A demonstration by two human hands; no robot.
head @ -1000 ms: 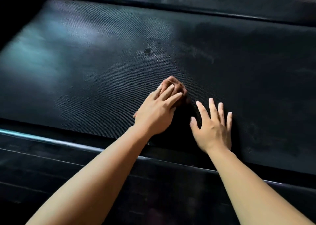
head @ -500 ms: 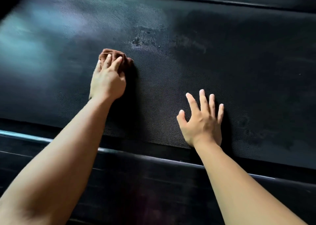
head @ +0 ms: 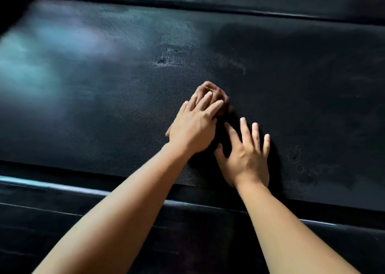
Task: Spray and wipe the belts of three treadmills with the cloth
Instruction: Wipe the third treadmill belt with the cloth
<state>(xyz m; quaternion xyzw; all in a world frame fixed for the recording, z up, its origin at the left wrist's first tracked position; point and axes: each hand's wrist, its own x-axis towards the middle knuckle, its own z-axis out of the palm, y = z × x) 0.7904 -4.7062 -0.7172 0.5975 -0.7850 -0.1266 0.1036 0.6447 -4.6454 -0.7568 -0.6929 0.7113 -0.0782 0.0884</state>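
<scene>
Pressing cloth (head: 216, 91) on belt (head: 104, 86), left hand (head: 193, 130) fingers apparently straight, cloth bunched under them; right hand (head: 245, 157) splayed flat.

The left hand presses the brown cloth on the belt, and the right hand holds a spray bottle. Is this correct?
No. The right hand holds no spray bottle; it lies flat on the belt with fingers spread, as the head view shows. The left hand does press the cloth.
</scene>
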